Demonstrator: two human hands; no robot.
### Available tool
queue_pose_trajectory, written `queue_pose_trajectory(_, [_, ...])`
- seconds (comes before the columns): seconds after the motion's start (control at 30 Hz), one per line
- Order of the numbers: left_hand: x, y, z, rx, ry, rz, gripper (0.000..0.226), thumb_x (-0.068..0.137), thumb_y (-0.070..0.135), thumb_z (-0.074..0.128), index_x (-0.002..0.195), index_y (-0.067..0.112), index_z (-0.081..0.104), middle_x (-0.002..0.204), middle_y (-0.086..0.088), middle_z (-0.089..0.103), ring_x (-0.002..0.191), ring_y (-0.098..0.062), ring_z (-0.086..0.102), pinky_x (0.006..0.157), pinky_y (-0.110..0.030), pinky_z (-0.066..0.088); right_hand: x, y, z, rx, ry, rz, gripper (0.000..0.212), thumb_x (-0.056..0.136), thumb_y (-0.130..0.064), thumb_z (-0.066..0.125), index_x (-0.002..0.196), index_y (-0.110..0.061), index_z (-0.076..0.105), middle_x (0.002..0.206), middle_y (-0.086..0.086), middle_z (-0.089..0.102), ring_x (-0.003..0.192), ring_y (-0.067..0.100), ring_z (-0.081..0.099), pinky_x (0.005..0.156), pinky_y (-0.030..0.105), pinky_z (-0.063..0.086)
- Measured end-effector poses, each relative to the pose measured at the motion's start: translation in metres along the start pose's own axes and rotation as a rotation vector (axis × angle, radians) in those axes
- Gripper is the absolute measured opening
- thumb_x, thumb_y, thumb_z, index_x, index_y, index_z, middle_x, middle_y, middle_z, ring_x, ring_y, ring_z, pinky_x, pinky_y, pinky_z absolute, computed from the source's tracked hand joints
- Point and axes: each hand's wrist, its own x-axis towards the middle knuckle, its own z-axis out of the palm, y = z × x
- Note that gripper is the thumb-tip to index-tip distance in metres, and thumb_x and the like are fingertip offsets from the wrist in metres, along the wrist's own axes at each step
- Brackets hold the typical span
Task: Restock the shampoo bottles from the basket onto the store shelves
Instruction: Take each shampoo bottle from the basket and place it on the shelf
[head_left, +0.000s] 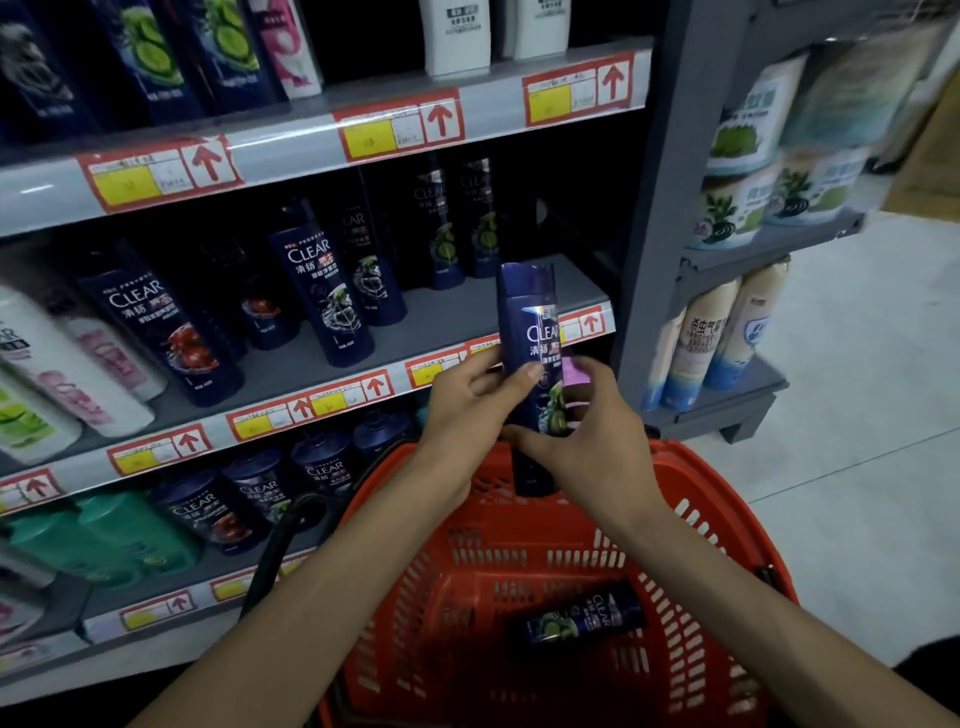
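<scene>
— Which bottle have you got?
— Your left hand (467, 410) and right hand (592, 431) both grip one dark-blue CLEAR shampoo bottle (530, 327), upright, above the far rim of the red basket (727, 501) and just in front of the middle shelf (441, 312).
— And your fingers (597, 374)?
— They're curled round its lower half from both sides, with your left thumb across the label.
— Anything in the basket?
— A second CLEAR bottle (582, 618) lies on its side on the bottom. Stocked CLEAR bottles (322, 291) stand on the shelf.
</scene>
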Motion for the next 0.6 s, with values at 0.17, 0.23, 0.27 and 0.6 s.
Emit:
queue_pose_trajectory(0.17, [0.014,0.001,-0.003,-0.107,0.018,0.035,0.031,0.101,0.016,0.066,0.132,0.017,0.067,0.109,-0.001,0.08,0.102,-0.017,0.076,0.089,-0.035,0.061,0.019,0.001,0.008,-0.048,-0.005,0.003,0.063,0.068,-0.045,0.09,0.115,-0.025,0.054,0.099,-0.015,0.064,0.084,-0.001,0.063,0.072,0.021,0.052])
queue_pose_trajectory(0.23, [0.023,0.002,-0.004,-0.107,0.017,0.064,0.031,0.102,0.015,0.063,0.134,0.016,0.066,0.114,0.0,0.079,0.107,-0.016,0.075,0.096,-0.038,0.059,0.03,-0.002,0.011,-0.063,0.017,-0.006,0.06,0.066,-0.048,0.089,0.11,-0.03,0.052,0.098,-0.016,0.064,0.083,-0.003,0.061,0.068,0.02,0.05])
queue_pose_trajectory(0.27, [0.029,0.003,-0.006,-0.106,0.022,0.077,0.031,0.103,0.014,0.063,0.134,0.016,0.065,0.116,0.0,0.078,0.109,-0.016,0.074,0.099,-0.039,0.058,0.037,-0.005,0.013,-0.064,0.02,-0.007,0.06,0.066,-0.049,0.089,0.11,-0.029,0.054,0.096,-0.016,0.064,0.082,-0.004,0.061,0.067,0.02,0.05])
queue_pose_trajectory(0.6, [0.095,0.02,-0.027,-0.122,0.086,0.107,0.034,0.102,0.014,0.064,0.136,0.009,0.06,0.119,-0.007,0.077,0.113,-0.026,0.073,0.099,-0.046,0.058,0.108,-0.027,0.045,-0.032,0.026,-0.022,0.058,0.065,-0.049,0.089,0.114,-0.024,0.069,0.085,-0.012,0.074,0.081,0.008,0.07,0.074,0.034,0.059])
